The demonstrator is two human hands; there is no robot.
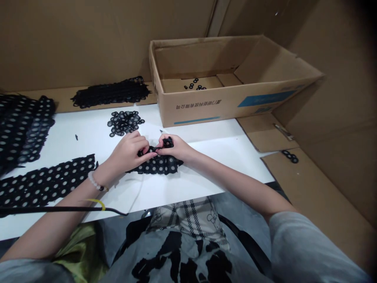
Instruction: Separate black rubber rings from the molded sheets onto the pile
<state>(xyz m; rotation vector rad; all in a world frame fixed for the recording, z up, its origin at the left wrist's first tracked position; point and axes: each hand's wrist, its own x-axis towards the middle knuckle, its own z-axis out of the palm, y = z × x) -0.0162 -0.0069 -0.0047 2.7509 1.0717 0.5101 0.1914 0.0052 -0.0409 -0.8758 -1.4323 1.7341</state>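
A black sheet of joined rings with pale round centres (159, 165) lies on the white tabletop under both hands. My left hand (131, 151), with a beaded bracelet on its wrist, pinches the sheet's upper edge with thumb and fingers. Close beside it, my right hand (173, 147) grips the same edge, where a strip of the sheet is bent upward. The thumbs nearly meet. Just beyond the hands is a pile of loose black rings (125, 122). Parts of the sheet are hidden by the fingers.
An open cardboard box (206, 106) with several rings inside stands at the back. Larger black dotted sheets (47, 181) lie at left, and a stack of black strips (112, 93) lies behind. A few joined rings (290, 156) rest on cardboard at right. A black cable (59, 209) crosses the front left.
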